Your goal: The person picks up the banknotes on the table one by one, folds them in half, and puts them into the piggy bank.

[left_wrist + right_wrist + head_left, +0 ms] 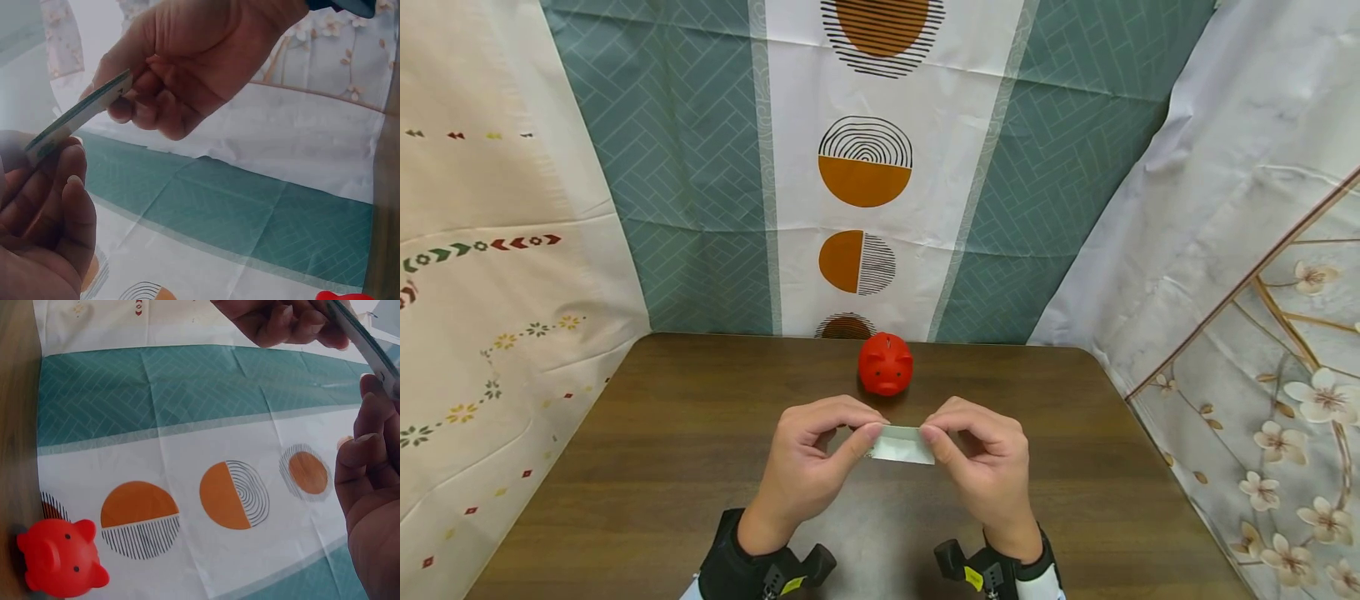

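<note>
Both hands hold a folded banknote (902, 447), pale with green print, between them above the table. My left hand (807, 458) pinches one end with thumb and fingers, and my right hand (988, 460) pinches the other. Seen from the left wrist, the banknote (81, 117) is a narrow, layered strip stretched between the fingertips. Just beyond the hands, a red piggy bank (886, 367) stands on the table, facing me. It also shows at the lower left of the right wrist view as a red pig (61, 557).
The brown wooden table (715, 392) reaches back to a green and white curtain (707, 167) with orange circles. Patterned cloth (482, 350) hangs on the left, and a flowered cloth (1247, 400) on the right. Each wrist wears a black strap with a small camera.
</note>
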{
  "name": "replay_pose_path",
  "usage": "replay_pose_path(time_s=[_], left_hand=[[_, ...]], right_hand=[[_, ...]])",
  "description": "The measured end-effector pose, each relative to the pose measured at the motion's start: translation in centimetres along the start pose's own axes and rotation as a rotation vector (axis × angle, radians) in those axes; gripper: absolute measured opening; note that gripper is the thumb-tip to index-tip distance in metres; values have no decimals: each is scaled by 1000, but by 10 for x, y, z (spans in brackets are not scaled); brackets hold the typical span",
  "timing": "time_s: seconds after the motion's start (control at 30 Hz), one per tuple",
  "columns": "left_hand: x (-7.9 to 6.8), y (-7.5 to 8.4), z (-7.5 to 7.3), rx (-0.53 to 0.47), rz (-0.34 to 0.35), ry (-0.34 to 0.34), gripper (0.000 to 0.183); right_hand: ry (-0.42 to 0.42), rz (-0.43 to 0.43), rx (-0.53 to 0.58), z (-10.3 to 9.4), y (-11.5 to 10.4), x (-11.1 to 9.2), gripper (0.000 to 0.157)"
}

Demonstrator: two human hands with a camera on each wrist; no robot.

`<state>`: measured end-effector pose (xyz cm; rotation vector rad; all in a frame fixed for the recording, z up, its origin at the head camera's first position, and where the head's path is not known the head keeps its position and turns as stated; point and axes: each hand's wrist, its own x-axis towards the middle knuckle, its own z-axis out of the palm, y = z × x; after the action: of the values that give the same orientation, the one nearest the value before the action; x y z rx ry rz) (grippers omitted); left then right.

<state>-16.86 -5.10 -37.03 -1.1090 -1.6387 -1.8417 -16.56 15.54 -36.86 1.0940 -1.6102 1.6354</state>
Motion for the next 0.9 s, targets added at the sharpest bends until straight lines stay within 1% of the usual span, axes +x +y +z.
replay_pose_path(time_s=[0.27, 0.5, 0.6, 0.7, 0.8, 0.9], left_hand=[[-1, 0, 0, -26, -27, 30, 23], [-2, -1, 1, -46, -23, 31, 23], [-1, 0, 2, -61, -8, 31, 23], [-1, 0, 3, -73, 1, 23, 22], [-1, 0, 3, -64, -16, 15, 22], [-1, 1, 3, -48, -29, 11, 21]], right_hand=[[5, 27, -21, -2, 0, -2, 15], [15, 29, -33, -2, 1, -3, 6], [0, 31, -25, -1, 1, -2, 8], [-22, 29, -10, 0, 1, -2, 15], [-29, 18, -2, 0, 1, -1, 18], [-28, -3, 9, 1, 2, -1, 16]])
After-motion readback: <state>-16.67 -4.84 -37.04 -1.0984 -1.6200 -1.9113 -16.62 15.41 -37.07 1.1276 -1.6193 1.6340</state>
